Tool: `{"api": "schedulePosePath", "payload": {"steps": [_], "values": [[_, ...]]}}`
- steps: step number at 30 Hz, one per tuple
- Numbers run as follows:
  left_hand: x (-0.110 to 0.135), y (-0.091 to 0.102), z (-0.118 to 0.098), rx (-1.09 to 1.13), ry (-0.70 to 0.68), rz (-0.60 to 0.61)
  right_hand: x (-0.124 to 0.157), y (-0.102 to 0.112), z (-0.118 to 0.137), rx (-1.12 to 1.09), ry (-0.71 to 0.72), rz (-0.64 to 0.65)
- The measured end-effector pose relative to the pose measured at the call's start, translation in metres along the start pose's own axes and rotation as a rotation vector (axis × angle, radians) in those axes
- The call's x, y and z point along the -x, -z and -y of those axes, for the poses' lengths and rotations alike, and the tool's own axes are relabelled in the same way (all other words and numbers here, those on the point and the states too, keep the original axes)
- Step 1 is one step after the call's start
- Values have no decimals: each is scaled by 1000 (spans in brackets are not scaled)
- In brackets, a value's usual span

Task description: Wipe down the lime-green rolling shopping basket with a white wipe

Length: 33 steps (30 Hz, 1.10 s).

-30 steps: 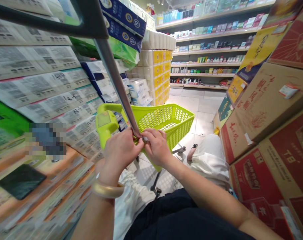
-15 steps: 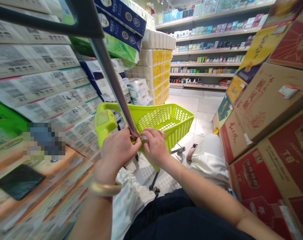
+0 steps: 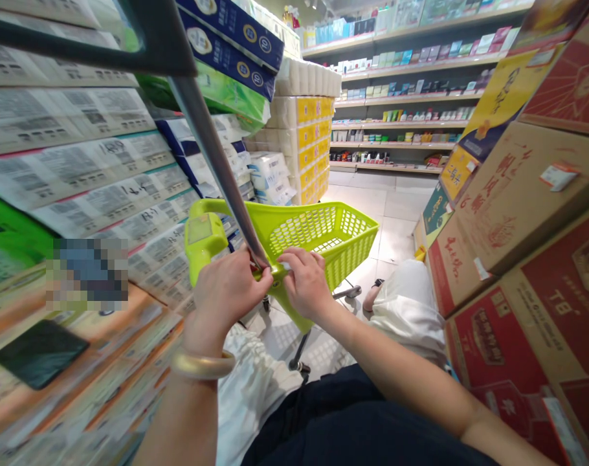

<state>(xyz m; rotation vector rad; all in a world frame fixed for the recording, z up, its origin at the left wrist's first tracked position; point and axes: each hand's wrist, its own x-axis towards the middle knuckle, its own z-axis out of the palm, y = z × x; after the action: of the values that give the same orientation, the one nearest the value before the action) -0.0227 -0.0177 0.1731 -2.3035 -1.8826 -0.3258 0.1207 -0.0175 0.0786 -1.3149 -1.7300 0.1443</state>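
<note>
A lime-green shopping basket on wheels stands on the floor in front of my knees. Its grey metal handle pole slants up to a black handle at the upper left. My left hand, a gold bangle at its wrist, is closed around the foot of the pole, thumb pressed near the joint. Just right of it, my right hand has its fingers curled together at the basket's near rim. A small whitish bit shows at its fingertips; its kind is unclear.
Stacked packs line the left side, with a dark phone-like slab lying on an orange one. Tissue packs stand behind the basket. Cardboard cartons rise close on the right. Product shelves cross the back beyond the tiled floor.
My right hand has shifted slightly right, away from my left, baring more of the green joint between them. My left hand has stayed almost in place at the pole's foot.
</note>
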Motion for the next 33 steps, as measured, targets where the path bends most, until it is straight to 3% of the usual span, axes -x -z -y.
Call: {"api": "schedulePosePath", "payload": {"steps": [4,12,18,21,29,33], "values": [[-1,3,4,8,-16,-6,-1,-1,7,9,51,56],[-3,5,8,22,-17,8,1,6,-32,69,-98,17],[-2,1,14,-8,-5,-32,-2,-2,3,14,-29,50],[-3,1,17,11,-19,-36,-2,-3,9,10,13,81],[-9,1,31,83,-29,-47,3,9,-46,95,-156,30],[-10,-1,36,118,-31,-63,1,4,-37,104,-166,29]]}}
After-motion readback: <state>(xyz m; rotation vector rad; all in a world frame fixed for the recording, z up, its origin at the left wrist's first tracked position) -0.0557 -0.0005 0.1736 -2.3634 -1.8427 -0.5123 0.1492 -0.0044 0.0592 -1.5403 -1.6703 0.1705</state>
